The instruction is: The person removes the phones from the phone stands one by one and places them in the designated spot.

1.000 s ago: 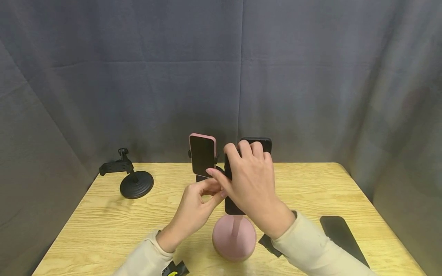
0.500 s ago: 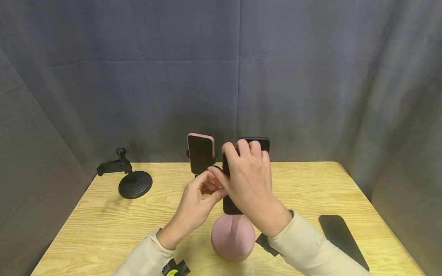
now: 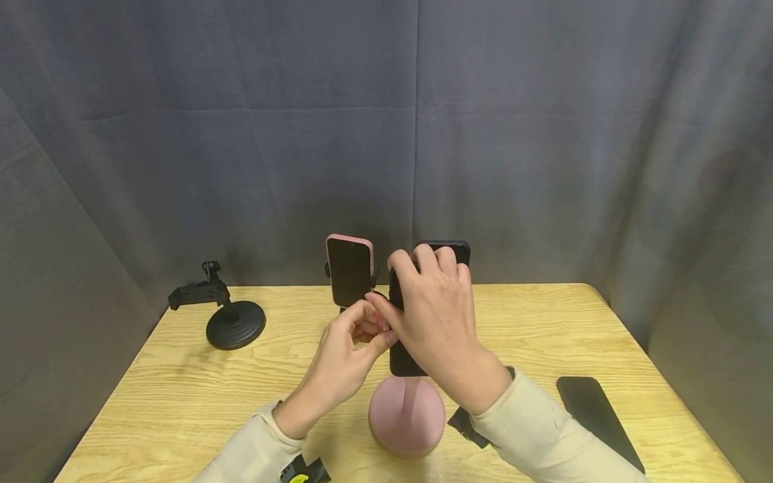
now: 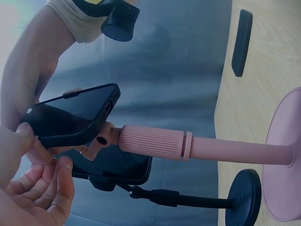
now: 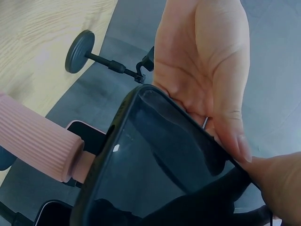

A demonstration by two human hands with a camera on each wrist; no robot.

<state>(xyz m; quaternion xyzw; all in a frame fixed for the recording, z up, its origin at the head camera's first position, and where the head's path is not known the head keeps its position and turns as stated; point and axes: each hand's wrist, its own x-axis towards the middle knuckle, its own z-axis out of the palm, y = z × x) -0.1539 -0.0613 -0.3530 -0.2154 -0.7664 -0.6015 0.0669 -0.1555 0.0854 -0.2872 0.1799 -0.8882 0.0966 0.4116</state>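
Observation:
My right hand (image 3: 437, 318) grips a black phone (image 3: 404, 359) from above, its fingers bent over the top edge. The phone sits upright at the head of a pink phone stand (image 4: 150, 141), whose round base (image 3: 398, 429) rests on the table. At the phone's left side, my left hand (image 3: 338, 365) pinches the stand's clamp (image 4: 63, 149), thumb in front and fingers behind. In the right wrist view, the left thumb (image 5: 233, 132) lies on the phone's (image 5: 141, 155) edge. Both thumbs are close together there. Most of the clamp is hidden by phone and hands.
Behind the hands, a pink-cased phone (image 3: 351, 274) stands in a black holder, with another dark phone (image 3: 443, 249) beside it. A black phone stand (image 3: 235, 325) is at the left. One dark phone (image 3: 598, 416) lies flat on the right. Grey curtains (image 3: 302, 168) enclose the table.
My left fingers have shifted slightly upward at the clamp since a second ago. The right hand keeps its hold on the black phone. The view has moved a little.

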